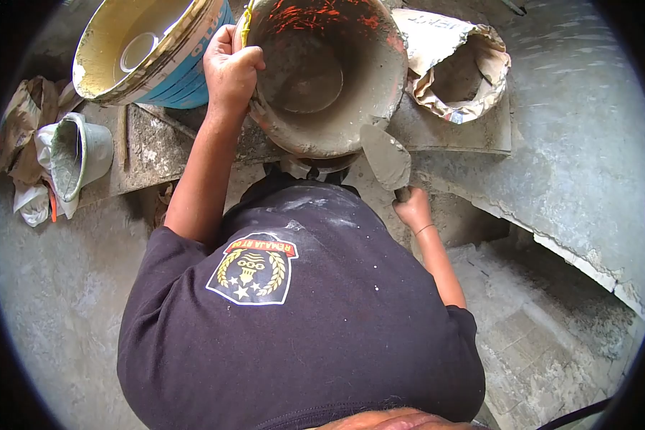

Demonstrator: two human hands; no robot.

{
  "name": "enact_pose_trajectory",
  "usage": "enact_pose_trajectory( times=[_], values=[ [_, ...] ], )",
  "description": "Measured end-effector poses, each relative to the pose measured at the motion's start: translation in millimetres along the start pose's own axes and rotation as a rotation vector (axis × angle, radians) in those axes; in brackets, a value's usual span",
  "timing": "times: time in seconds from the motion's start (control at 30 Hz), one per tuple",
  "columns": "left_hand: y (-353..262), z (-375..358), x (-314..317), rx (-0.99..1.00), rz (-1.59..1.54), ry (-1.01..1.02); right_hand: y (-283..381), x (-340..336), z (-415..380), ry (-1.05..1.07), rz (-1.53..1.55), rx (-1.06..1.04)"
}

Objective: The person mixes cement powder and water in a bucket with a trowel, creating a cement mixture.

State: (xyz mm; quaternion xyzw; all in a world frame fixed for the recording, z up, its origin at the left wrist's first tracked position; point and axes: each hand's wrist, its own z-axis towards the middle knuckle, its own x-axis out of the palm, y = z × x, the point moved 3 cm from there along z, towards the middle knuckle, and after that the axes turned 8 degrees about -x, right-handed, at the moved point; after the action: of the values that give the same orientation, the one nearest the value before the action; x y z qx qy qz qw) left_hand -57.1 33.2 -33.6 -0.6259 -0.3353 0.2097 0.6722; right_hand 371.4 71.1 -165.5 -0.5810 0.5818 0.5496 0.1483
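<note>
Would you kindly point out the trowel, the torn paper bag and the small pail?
Trowel (pixel 388 159): head view, middle of its blade.
Torn paper bag (pixel 436 36): head view, paper wall beside its opening.
Small pail (pixel 98 152): head view, outer side wall.

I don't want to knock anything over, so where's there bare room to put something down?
The grey surface right of the paper bag has the widest bare patch. The grey area left of the dark shirt, below the small pail, looks bare too. Up top is crowded: blue bucket, mortar bucket and bag stand close together, left hand among them.
</note>
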Motion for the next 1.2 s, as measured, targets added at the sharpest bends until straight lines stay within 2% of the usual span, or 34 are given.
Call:
enact_pose_trajectory(
  times=[0.1,0.3,0.37,0.43,0.5,0.53,0.6,0.63,0.7,0.73,0.83,0.9,0.97,1.03,1.1,1.13,1.2],
  values=[
    [-0.7,-1.0,-0.6,0.003,0.008,0.063,4.5,-15.4,-9.9,-0.01,-0.027,-0.006],
    [-0.4,4.9,-6.0,0.001,-0.004,0.03,-16.9,-38.1,-37.6,-0.115,-0.021,-0.011],
    [4.3,9.4,-16.0,0.005,0.009,0.015,-14.0,-54.7,-47.8,-0.111,-0.145,0.07],
    [6.7,9.4,-20.7,-0.016,0.016,0.006,-0.2,-63.4,-49.0,-0.12,-0.143,0.025],
    [8.4,10.2,-22.9,0.001,0.031,0.0,28.7,-73.8,-46.1,-0.227,0.234,-0.349],
    [8.0,9.7,-23.1,0.011,0.043,-0.005,27.5,-75.5,-41.6,-0.227,0.234,-0.35],
    [6.9,8.0,-22.4,0.022,0.055,-0.011,34.3,-70.6,-28.6,0.187,0.469,-0.312],
    [6.0,6.3,-20.2,0.009,0.041,-0.009,40.0,-76.4,-24.7,0.19,0.469,-0.312],
    [4.1,6.3,-17.5,-0.002,0.03,-0.009,82.6,-91.1,-13.7,0.517,0.877,-0.103],
    [3.7,7.1,-16.9,0.006,0.049,-0.011,77.5,-78.4,3.7,0.658,0.991,-0.254],
    [5.2,8.3,-16.1,0.009,0.061,-0.01,73.2,-68.7,35.9,0.778,1.041,-0.156],
    [4.7,9.7,-15.4,0.01,0.051,-0.015,84.0,-77.9,39.3,0.726,0.993,-0.127],
    [4.3,4.7,-13.6,0.003,0.024,-0.037,77.5,-81.9,46.5,0.581,0.727,-0.124],
    [3.1,1.8,-12.8,-0.01,0.021,-0.046,65.5,-69.4,51.4,0.516,0.643,-0.192],
    [2.4,3.3,-13.4,-0.022,0.02,-0.049,67.5,-67.2,55.0,0.153,0.294,-0.346],
    [2.5,4.6,-15.1,-0.018,0.048,-0.054,66.7,-66.0,54.5,0.184,0.399,-0.275],
    [8.0,9.2,-21.5,-0.002,0.097,-0.038,66.3,-58.4,59.8,0.197,0.341,-0.257]
  ],
)
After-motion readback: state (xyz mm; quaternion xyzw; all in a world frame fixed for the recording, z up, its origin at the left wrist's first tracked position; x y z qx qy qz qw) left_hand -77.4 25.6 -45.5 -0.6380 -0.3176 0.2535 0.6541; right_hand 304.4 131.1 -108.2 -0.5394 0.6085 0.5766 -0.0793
